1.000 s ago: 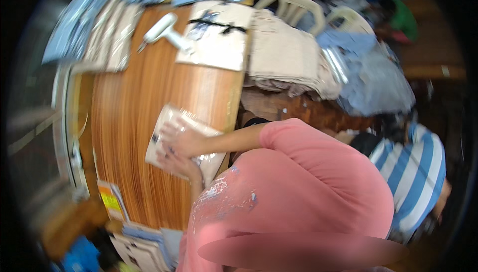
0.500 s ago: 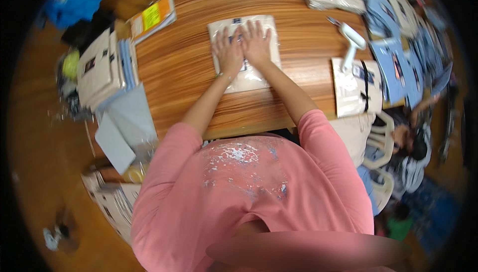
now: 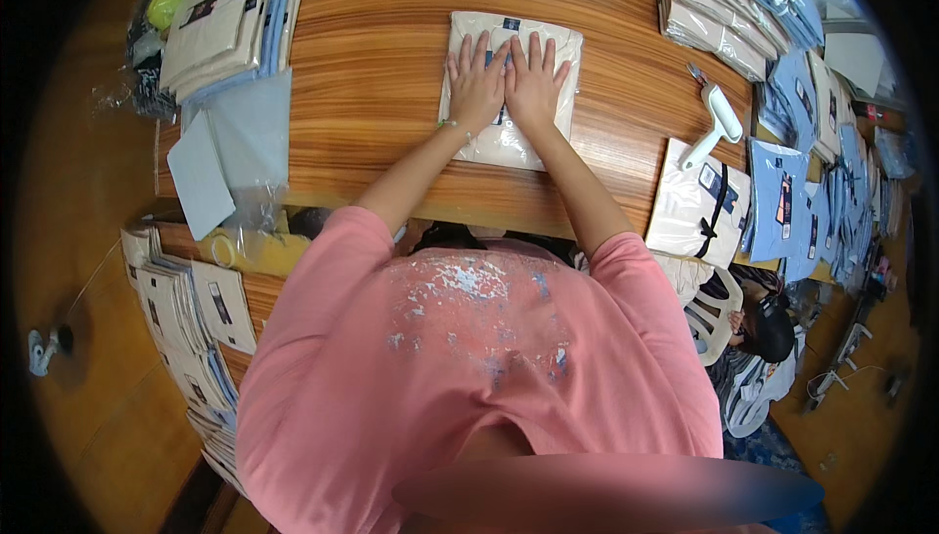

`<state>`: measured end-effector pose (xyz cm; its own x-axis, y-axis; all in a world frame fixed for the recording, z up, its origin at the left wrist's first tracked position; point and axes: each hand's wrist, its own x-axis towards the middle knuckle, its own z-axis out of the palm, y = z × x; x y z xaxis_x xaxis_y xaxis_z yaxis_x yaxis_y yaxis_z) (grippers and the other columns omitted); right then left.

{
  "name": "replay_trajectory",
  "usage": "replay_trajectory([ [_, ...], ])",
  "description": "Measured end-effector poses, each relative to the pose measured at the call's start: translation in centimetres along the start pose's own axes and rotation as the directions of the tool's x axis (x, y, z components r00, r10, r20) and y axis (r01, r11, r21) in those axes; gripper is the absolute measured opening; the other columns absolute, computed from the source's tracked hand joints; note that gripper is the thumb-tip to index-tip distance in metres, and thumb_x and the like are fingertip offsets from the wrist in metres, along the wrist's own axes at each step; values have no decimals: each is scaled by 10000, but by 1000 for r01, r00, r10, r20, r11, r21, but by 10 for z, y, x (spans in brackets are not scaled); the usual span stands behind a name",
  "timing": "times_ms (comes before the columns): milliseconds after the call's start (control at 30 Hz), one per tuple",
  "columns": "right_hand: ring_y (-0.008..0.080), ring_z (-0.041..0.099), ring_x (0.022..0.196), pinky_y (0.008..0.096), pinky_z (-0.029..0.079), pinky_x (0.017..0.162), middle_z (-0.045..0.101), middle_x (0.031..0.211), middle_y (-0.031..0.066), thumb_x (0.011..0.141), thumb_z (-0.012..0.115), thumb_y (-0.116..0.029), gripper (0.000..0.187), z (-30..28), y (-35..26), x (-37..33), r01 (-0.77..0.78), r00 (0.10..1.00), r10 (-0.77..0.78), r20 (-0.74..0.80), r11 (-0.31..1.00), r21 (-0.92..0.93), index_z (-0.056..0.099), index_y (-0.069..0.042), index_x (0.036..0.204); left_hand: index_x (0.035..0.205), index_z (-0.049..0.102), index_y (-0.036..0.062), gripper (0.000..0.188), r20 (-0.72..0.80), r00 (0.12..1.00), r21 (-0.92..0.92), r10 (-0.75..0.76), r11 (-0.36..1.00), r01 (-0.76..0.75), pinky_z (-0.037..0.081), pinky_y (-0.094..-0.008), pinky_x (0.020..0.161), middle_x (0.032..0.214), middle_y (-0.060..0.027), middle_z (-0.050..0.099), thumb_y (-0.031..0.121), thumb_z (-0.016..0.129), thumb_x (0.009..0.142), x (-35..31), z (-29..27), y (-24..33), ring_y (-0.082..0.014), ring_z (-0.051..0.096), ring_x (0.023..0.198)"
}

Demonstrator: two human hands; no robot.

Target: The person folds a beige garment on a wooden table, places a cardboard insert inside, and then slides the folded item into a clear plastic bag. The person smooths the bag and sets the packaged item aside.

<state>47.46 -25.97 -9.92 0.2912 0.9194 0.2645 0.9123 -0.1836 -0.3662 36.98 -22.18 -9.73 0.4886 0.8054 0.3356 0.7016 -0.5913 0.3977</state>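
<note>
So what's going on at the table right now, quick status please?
Left hand and right hand flat, side by side, on bagged cream shirt. Shirt lies on wooden table. White lint roller off right, nothing obstructing.

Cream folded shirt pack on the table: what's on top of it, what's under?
Both hands lie flat on the folded shirt pack, left hand beside right hand, fingers spread. They cover a dark label in the middle. Under the pack is the wooden table; anything between them is hidden.

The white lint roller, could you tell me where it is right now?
In the head view, the lint roller lies on the table's right side, beside the bagged white shirt.
</note>
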Motion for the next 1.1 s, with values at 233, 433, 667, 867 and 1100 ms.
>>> replay_trajectory([
  [233,366,164,1356,622,68,1040,288,1444,136,907,404,-279,455,-3,-4,-13,9,1000,-9,-15,999,31,404,-184,1352,1312,448,181,419,-2,1000,16,-3,1000,3,129,-573,1052,1408,-145,309,249,422,900,-15,-6,6,-367,198,1330],
  [433,367,163,1356,621,63,1041,285,1445,140,906,409,-276,454,-4,-5,-14,0,1000,0,-9,999,38,406,-180,1349,1310,449,177,416,2,1000,3,2,1000,-2,125,-572,1053,1411,-144,304,250,424,901,-16,-7,6,-368,198,1329],
  [667,366,154,1360,619,64,1042,276,1448,142,907,409,-268,451,-6,-3,-15,-1,1000,1,-1,999,35,406,-177,1348,1330,426,199,417,29,999,5,-18,1000,18,116,-570,1058,1430,-130,282,252,395,918,-17,-5,9,-351,183,1336],
  [867,356,170,1360,619,84,1047,291,1446,132,884,431,-286,477,2,-4,-13,30,999,-29,17,998,-52,410,-177,1348,1357,384,226,446,55,997,56,-54,997,51,93,-574,1061,1436,-129,275,297,403,917,-16,-7,5,-360,183,1338],
  [1100,356,141,1369,608,89,1044,254,1462,146,879,481,-272,507,-7,9,2,-68,983,35,180,982,176,390,-166,1366,1289,474,200,417,27,998,-100,-54,993,56,144,-542,1063,1373,-142,362,250,486,875,-11,5,-9,-329,272,1302],
])
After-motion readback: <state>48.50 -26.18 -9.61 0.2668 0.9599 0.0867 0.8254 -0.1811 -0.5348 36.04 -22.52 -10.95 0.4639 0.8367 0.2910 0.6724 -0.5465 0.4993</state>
